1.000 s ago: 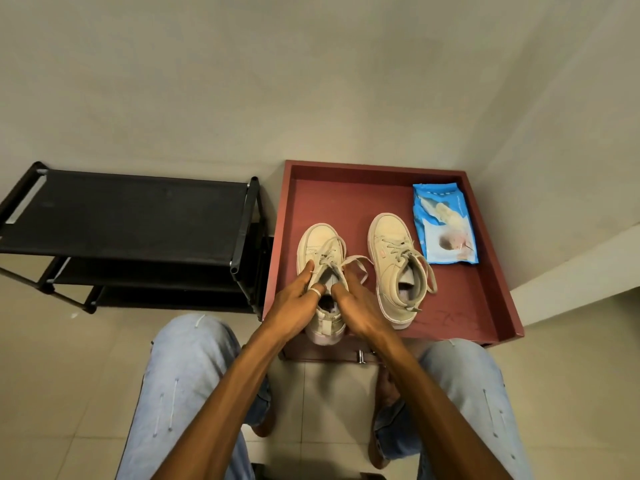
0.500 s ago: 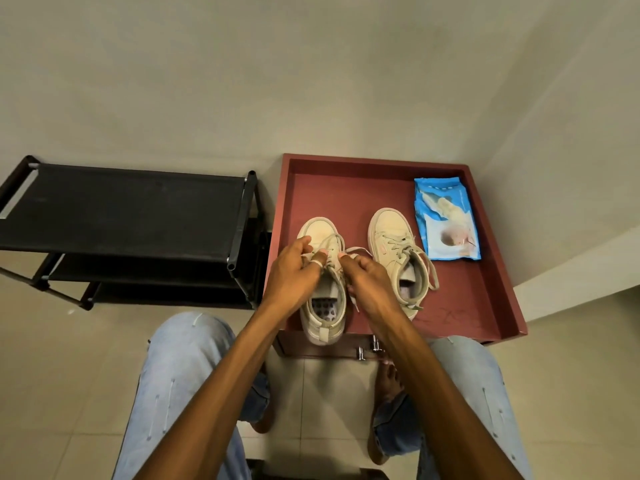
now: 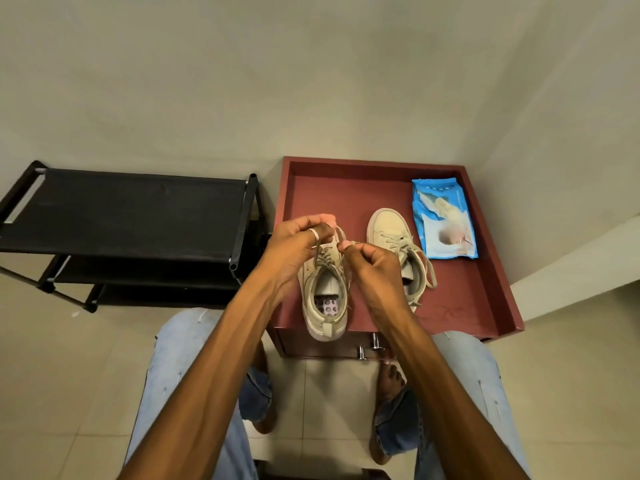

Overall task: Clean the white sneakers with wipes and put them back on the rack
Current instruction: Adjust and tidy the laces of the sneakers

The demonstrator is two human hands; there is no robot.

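Two sneakers sit before you, but take the big things first. The black rack [image 3: 131, 209] stands on the floor, just beside the left edge of the red tabletop [image 3: 346, 195]. One sneaker [image 3: 323, 306] lies by the near edge, left of the middle, with its toe pointing to the far edge and its heel jutting past the near edge. You cannot tell from here whether its sole rests flat. The other sneaker [image 3: 388, 226] lies just beside it toward the middle, toe also to the far edge, laces loose. The wipes [image 3: 443, 220] lie flat near the far right corner. Your left hand [image 3: 294, 244] and right hand [image 3: 375, 265] hover over the first sneaker, fingers curled, each pinching its lace [image 3: 337, 233]. A ring [image 3: 313, 233] shows on your left hand.
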